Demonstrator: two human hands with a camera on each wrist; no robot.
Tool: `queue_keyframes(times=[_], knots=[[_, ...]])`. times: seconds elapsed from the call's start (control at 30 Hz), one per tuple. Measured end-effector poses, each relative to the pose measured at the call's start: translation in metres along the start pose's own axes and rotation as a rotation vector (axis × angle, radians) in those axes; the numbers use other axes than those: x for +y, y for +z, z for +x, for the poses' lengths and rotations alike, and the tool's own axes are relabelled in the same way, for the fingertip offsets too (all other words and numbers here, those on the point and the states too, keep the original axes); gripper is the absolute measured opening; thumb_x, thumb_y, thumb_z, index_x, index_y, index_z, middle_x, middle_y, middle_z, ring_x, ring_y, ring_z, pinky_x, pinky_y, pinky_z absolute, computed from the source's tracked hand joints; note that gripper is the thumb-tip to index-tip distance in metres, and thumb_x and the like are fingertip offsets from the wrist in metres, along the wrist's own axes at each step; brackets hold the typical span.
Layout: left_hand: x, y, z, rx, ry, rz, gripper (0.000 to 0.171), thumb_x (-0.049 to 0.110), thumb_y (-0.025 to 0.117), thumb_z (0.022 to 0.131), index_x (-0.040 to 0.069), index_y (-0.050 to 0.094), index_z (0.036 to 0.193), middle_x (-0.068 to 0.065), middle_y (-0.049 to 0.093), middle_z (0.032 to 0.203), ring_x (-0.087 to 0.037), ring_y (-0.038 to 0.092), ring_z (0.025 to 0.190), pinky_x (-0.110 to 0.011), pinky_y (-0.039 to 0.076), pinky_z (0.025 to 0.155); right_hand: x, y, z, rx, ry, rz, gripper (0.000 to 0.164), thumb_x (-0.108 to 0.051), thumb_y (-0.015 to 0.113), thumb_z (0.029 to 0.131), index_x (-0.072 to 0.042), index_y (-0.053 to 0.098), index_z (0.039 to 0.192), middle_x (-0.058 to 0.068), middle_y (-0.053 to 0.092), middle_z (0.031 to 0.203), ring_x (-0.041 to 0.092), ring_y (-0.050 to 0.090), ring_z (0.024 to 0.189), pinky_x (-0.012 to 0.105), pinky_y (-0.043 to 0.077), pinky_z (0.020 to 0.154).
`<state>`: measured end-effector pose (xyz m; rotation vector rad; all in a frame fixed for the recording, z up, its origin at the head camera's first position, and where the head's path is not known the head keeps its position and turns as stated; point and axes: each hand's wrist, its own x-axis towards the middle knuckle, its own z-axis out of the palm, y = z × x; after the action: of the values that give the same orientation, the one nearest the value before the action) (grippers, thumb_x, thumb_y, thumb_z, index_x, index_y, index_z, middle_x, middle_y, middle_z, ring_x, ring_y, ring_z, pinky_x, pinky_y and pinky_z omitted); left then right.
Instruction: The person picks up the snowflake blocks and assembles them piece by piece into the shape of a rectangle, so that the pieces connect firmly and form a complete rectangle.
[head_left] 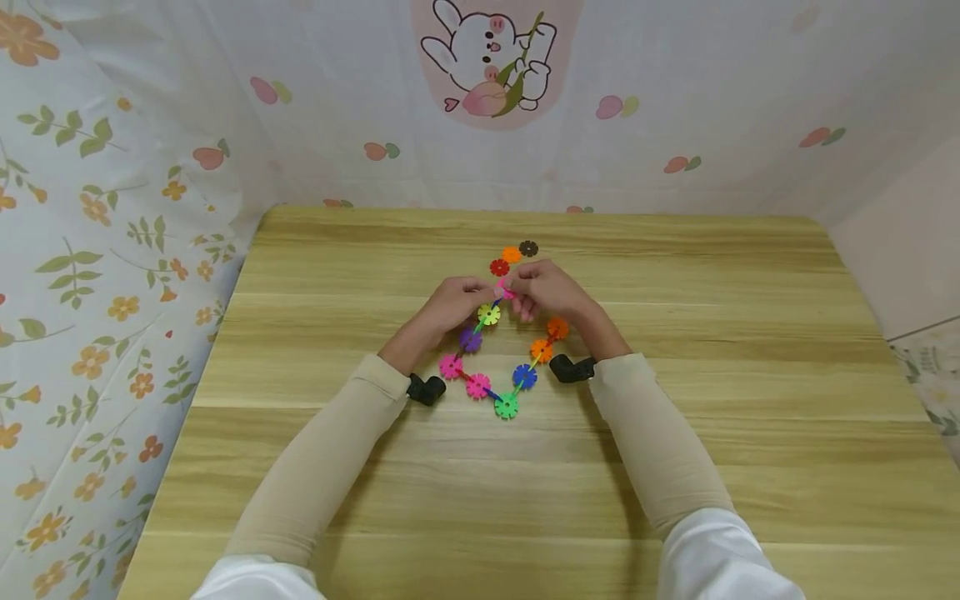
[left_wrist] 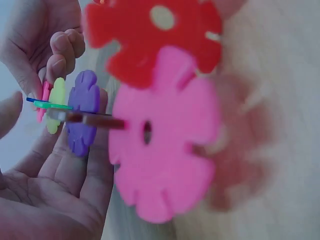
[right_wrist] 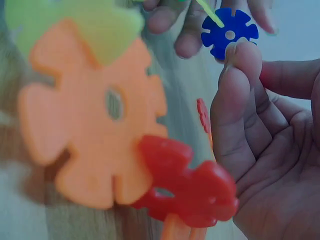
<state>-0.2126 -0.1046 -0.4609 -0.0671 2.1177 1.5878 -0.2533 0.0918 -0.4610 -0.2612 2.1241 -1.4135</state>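
Note:
A bent chain of slotted, flower-shaped plastic discs lies on the table, with a green disc (head_left: 506, 406) at its near corner. Along its left branch come a pink disc (left_wrist: 162, 145), a purple disc (head_left: 471, 339), a yellow disc (head_left: 489, 314) and a blue disc (right_wrist: 242, 25), standing crosswise in turns with others. My left hand (head_left: 450, 304) holds the chain near the blue disc, its thumb on one side and fingers on the other. Pinched in my right hand (head_left: 553, 292) is another pink disc (left_wrist: 44, 101) at the far end, against the blue one. Fingertips partly hide this joint.
Beyond my hands lie a red disc (head_left: 499, 267), an orange disc (head_left: 512, 254) and a dark brown disc (head_left: 528, 248). The chain's right branch ends in an orange disc (head_left: 558, 327) near my right wrist. Black wrist cameras (head_left: 426, 390) hang low beside the chain.

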Motion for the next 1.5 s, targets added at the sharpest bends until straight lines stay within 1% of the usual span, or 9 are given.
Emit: queue_keyframes(times=[0.13,0.3,0.47,0.7,0.87,1.0,1.17,1.37,1.5], knots=[[0.000,0.001,0.001,-0.040,-0.007,-0.050,0.032,0.039,0.067,0.092,0.016,0.071,0.115,-0.002,0.065,0.116,-0.019,0.059,0.099,-0.037,0.052,0.086,0.000,0.001,0.001,-0.044,-0.014,0.002,0.029,-0.024,0.050,0.103,-0.002,0.068,0.100,0.009,0.060,0.067,0.021,0.058,0.053,0.032,0.055,0.055],[-0.003,0.001,0.002,-0.053,-0.015,-0.090,0.028,0.034,0.066,0.093,0.015,0.069,0.114,-0.006,0.071,0.109,-0.018,0.066,0.090,-0.033,0.054,0.078,0.000,0.000,0.000,-0.066,-0.026,-0.029,0.029,-0.023,0.050,0.102,-0.001,0.067,0.099,0.009,0.062,0.069,0.021,0.058,0.054,0.033,0.056,0.057],[-0.010,0.001,0.005,-0.070,-0.034,-0.165,0.027,0.028,0.062,0.096,0.010,0.065,0.116,-0.011,0.072,0.108,-0.019,0.071,0.083,-0.028,0.056,0.069,-0.001,-0.008,-0.002,-0.001,-0.016,-0.035,0.028,-0.022,0.048,0.103,-0.001,0.067,0.108,0.012,0.064,0.072,0.022,0.060,0.058,0.036,0.057,0.061],[-0.018,-0.002,0.005,-0.100,-0.025,-0.331,0.029,0.021,0.059,0.098,0.003,0.060,0.121,-0.017,0.068,0.106,-0.023,0.073,0.087,-0.035,0.059,0.080,-0.003,-0.022,0.000,0.068,0.017,0.041,0.033,-0.022,0.051,0.102,0.000,0.059,0.125,0.010,0.065,0.076,0.020,0.063,0.060,0.036,0.059,0.067],[-0.022,-0.003,0.004,-0.109,-0.005,-0.388,0.029,0.018,0.055,0.100,-0.001,0.057,0.121,-0.018,0.066,0.106,-0.025,0.073,0.088,-0.036,0.058,0.081,-0.003,-0.036,0.005,0.101,0.010,0.053,0.034,-0.020,0.051,0.102,-0.002,0.056,0.129,0.016,0.066,0.082,0.023,0.065,0.062,0.039,0.059,0.070],[-0.024,-0.004,0.004,-0.119,0.010,-0.417,0.030,0.018,0.054,0.101,-0.004,0.055,0.123,-0.022,0.064,0.112,-0.028,0.072,0.092,-0.036,0.058,0.082,-0.003,-0.046,0.010,0.134,0.000,0.048,0.034,-0.017,0.051,0.101,-0.003,0.056,0.131,0.017,0.067,0.082,0.022,0.065,0.062,0.038,0.059,0.068],[-0.026,-0.002,0.003,-0.119,0.028,-0.420,0.027,0.018,0.055,0.101,-0.003,0.053,0.118,-0.024,0.063,0.114,-0.028,0.072,0.092,-0.036,0.058,0.083,0.003,-0.054,0.017,0.164,0.036,0.050,0.035,-0.018,0.052,0.101,-0.006,0.055,0.133,0.011,0.067,0.079,0.019,0.065,0.060,0.034,0.059,0.065],[-0.027,-0.001,0.005,-0.104,0.041,-0.393,0.026,0.018,0.055,0.100,-0.002,0.053,0.116,-0.023,0.064,0.113,-0.024,0.073,0.090,-0.034,0.058,0.081,0.010,-0.060,0.028,0.175,0.082,0.099,0.040,-0.019,0.055,0.100,-0.011,0.052,0.139,0.009,0.067,0.075,0.016,0.062,0.054,0.031,0.059,0.061],[-0.028,0.000,0.006,-0.089,0.042,-0.364,0.027,0.019,0.055,0.100,-0.002,0.052,0.118,-0.021,0.065,0.111,-0.023,0.073,0.090,-0.033,0.058,0.080,0.019,-0.060,0.037,0.168,0.102,0.080,0.044,-0.023,0.056,0.100,-0.018,0.049,0.143,0.007,0.068,0.075,0.014,0.062,0.055,0.029,0.057,0.059]])
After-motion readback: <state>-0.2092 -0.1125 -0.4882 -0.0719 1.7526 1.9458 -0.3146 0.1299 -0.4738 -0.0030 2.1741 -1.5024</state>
